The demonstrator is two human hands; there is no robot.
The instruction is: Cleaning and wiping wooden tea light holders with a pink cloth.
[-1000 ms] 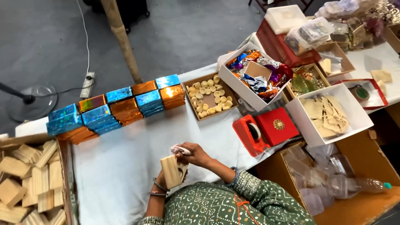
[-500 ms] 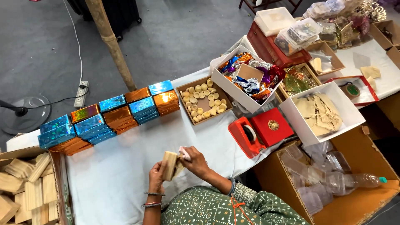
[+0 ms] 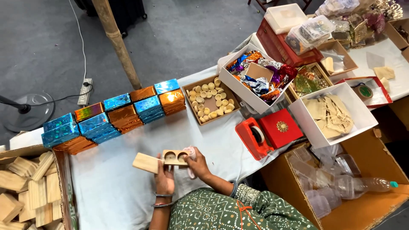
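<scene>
The wooden box with two round hollows is open above the bench, its lid slid aside. The left hand grips it from below; the right hand holds its end with a pink cloth. The hollows look empty. Many wrapped boxes already stand behind.

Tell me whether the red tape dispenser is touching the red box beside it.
Touching. The head view shows the red tape dispenser pressed side to side against the red box, with no cloth visible between them.
</scene>
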